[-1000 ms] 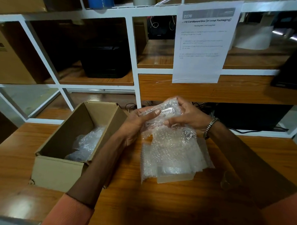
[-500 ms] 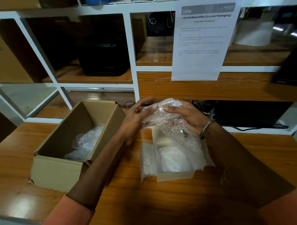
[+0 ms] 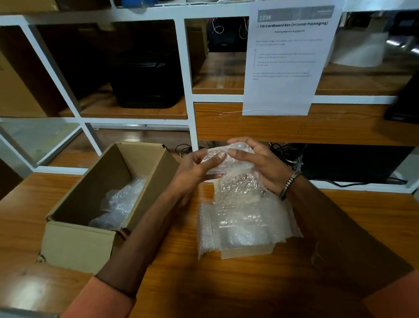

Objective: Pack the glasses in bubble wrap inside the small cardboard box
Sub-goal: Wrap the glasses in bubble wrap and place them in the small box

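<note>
Both hands hold a bundle of bubble wrap (image 3: 230, 162) above the wooden table, and dark glasses (image 3: 240, 182) show faintly through it. My left hand (image 3: 194, 171) grips its left end, thumb on top. My right hand (image 3: 264, 166) curls round its right side. The loose tail of the wrap hangs down onto more bubble wrap sheets (image 3: 242, 224) lying flat on the table. The small cardboard box (image 3: 87, 243) stands open to the left, with a crumpled piece of bubble wrap (image 3: 119, 203) inside it.
White-framed shelves (image 3: 189, 97) rise right behind the table, with a printed instruction sheet (image 3: 285, 59) hanging from them. A black case (image 3: 147, 82) and a large carton (image 3: 3, 79) sit on the shelves. Cables (image 3: 285, 153) lie behind my hands.
My hands have rolled the wrap further round the glasses and lifted the bundle slightly. The hanging tail is shorter. The box has not moved.
</note>
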Demonstrator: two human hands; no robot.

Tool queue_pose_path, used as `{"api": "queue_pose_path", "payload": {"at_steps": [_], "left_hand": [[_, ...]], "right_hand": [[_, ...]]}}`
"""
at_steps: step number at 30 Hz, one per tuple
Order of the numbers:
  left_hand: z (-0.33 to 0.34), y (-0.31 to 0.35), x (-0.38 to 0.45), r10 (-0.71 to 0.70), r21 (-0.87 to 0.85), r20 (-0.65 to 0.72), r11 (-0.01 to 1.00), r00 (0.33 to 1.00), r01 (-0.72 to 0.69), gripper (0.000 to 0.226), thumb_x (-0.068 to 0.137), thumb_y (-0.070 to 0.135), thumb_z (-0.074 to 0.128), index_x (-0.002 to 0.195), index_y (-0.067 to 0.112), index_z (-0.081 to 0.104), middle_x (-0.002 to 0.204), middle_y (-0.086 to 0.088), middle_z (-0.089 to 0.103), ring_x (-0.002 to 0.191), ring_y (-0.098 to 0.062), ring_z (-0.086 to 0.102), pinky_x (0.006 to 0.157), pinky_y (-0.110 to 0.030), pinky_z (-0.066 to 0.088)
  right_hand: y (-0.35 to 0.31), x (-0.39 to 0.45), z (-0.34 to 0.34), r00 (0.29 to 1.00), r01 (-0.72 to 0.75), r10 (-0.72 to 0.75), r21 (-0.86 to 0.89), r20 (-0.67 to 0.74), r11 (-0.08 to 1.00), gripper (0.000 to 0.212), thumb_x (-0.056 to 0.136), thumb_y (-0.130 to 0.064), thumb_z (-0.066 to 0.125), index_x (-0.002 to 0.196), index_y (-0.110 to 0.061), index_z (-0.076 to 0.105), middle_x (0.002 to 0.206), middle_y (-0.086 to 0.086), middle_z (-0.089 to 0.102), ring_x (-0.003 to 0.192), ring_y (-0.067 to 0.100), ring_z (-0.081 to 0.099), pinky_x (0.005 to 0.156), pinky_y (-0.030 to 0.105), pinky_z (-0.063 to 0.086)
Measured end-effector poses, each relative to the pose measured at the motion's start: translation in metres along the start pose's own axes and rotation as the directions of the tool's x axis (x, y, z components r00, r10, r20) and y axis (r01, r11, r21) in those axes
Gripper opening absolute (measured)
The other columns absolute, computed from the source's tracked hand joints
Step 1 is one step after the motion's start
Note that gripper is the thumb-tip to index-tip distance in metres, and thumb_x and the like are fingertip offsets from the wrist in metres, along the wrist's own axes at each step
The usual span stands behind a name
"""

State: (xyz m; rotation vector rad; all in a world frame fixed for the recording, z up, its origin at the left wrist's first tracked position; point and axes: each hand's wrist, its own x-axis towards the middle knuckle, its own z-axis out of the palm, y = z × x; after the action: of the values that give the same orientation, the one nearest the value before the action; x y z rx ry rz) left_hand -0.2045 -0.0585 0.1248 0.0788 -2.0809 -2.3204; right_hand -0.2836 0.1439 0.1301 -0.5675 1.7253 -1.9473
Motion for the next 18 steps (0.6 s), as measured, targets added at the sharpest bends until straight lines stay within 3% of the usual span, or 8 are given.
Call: {"api": "queue_pose_path", "payload": {"at_steps": [4,7,10,13,16,18], "left_hand": [[0.001,0.001,-0.001,0.083,-0.022,-0.035,0.996,0.996,-0.084,0.037,0.09,0.009,0.082,0.123,-0.002,0.069,0.122,-0.013,0.078,0.108,-0.029,0.078,0.086,-0.034,0.063],[-0.002,0.002,-0.002,0.107,0.012,-0.034,0.994,0.994,-0.106,0.035,0.084,0.005,0.086,0.115,0.002,0.071,0.121,-0.01,0.078,0.109,-0.03,0.076,0.091,-0.041,0.063],[-0.002,0.003,-0.002,0.132,0.124,-0.028,0.984,0.991,-0.128,0.041,0.081,0.016,0.091,0.118,0.015,0.076,0.124,-0.005,0.078,0.115,-0.03,0.075,0.097,-0.049,0.061],[-0.001,0.011,-0.002,0.082,0.057,-0.012,0.995,0.997,-0.081,0.036,0.094,0.03,0.079,0.129,0.021,0.074,0.131,-0.002,0.075,0.12,-0.027,0.073,0.092,-0.041,0.064],[0.002,0.016,0.0,0.015,0.07,-0.006,0.997,1.0,-0.015,0.042,0.104,0.05,0.06,0.131,0.021,0.073,0.129,-0.001,0.077,0.12,-0.019,0.074,0.098,-0.036,0.062],[0.004,0.014,0.003,-0.026,0.124,0.013,0.992,1.0,0.025,0.051,0.102,0.061,0.06,0.132,0.022,0.073,0.129,0.001,0.077,0.12,-0.018,0.074,0.106,-0.04,0.059]], "right_hand": [[0.0,-0.002,-0.001,0.997,-0.082,0.082,-0.003,0.005,0.997,0.088,0.077,-0.041,0.094,0.151,-0.02,0.051,0.143,0.014,0.066,0.131,0.038,0.064,0.115,0.064,0.042],[0.001,-0.004,-0.001,0.995,-0.096,0.095,0.029,0.012,0.995,0.071,0.085,-0.04,0.088,0.145,-0.017,0.058,0.137,0.015,0.07,0.128,0.038,0.066,0.112,0.061,0.046],[-0.002,-0.002,0.002,0.994,-0.098,0.1,0.054,-0.039,0.994,0.078,0.082,-0.049,0.089,0.147,-0.019,0.058,0.142,0.016,0.066,0.131,0.041,0.063,0.11,0.063,0.048],[0.007,0.006,-0.007,0.996,-0.019,0.019,-0.006,-0.093,1.0,0.093,0.073,-0.054,0.094,0.15,-0.022,0.054,0.146,0.008,0.064,0.138,0.036,0.058,0.116,0.066,0.04],[0.002,0.0,0.0,0.989,0.043,-0.057,-0.103,-0.138,0.994,0.099,0.07,-0.055,0.094,0.153,-0.024,0.05,0.155,0.004,0.056,0.141,0.026,0.055,0.119,0.058,0.038],[-0.001,-0.004,0.004,0.983,0.065,-0.082,-0.107,-0.164,0.992,0.104,0.07,-0.052,0.093,0.157,-0.025,0.043,0.161,0.003,0.048,0.141,0.02,0.054,0.117,0.049,0.039]]}}
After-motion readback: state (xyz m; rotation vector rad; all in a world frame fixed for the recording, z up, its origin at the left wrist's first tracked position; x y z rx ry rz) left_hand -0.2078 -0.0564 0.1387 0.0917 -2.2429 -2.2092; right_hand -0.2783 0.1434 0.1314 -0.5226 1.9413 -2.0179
